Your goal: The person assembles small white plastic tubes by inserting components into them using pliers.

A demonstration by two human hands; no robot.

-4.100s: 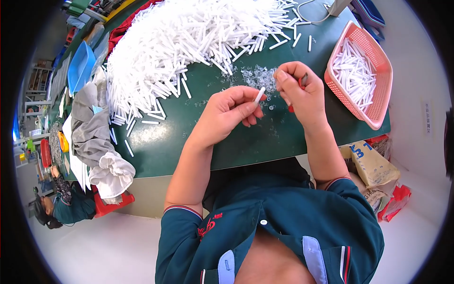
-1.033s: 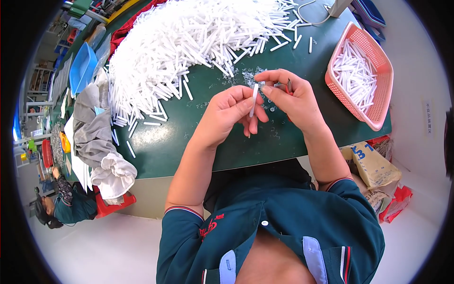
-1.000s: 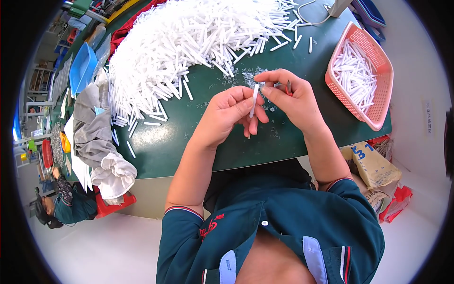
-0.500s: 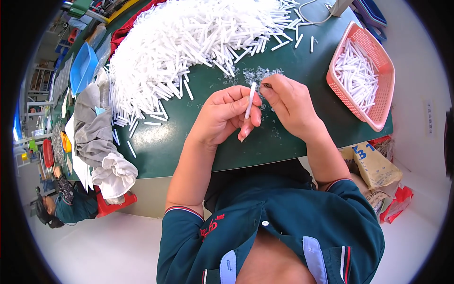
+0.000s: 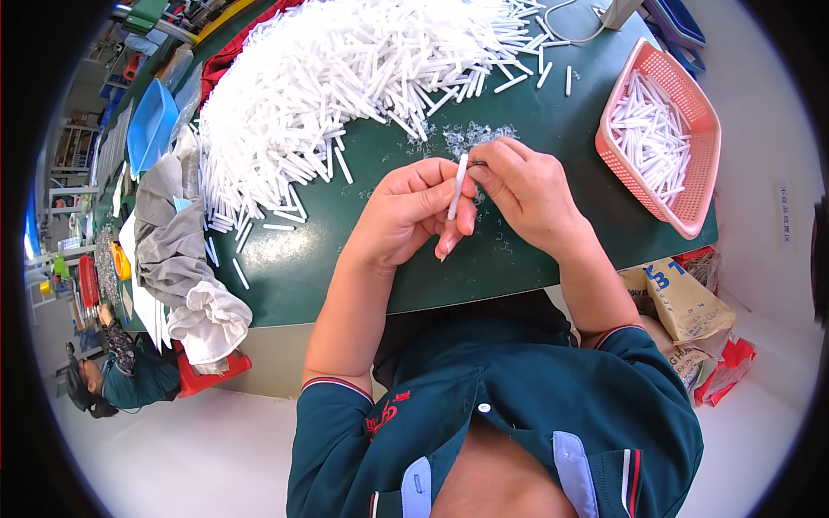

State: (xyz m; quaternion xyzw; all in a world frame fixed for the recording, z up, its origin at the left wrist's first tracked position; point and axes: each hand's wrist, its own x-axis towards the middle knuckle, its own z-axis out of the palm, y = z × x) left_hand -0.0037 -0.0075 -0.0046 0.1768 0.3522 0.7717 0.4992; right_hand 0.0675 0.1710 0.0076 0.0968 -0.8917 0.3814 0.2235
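Between the thumb and fingers of my left hand (image 5: 413, 207) a slim white plastic stick (image 5: 458, 186) stands nearly upright. My right hand (image 5: 528, 192) is pinched close beside its upper end. In that pinch is a small thin dark piece (image 5: 477, 163), mostly covered by the fingers, so its kind does not show; it seems to meet the stick near the top. Small clear curly scraps (image 5: 479, 135) lie on the green table (image 5: 380, 285) behind and under both hands. Beyond them spreads a large heap of similar white sticks (image 5: 345, 69).
A pink perforated basket (image 5: 615, 164) with many white sticks stands at the right. On the left are a blue tray (image 5: 152, 125) and crumpled grey and white cloth (image 5: 173, 224). Paper sacks (image 5: 686, 302) stand below the table's right end. Another person (image 5: 138, 371) is at far left.
My right hand has moved slightly left, bringing the small dark piece against the upper part of the stick. The left hand holds the stick almost unchanged.
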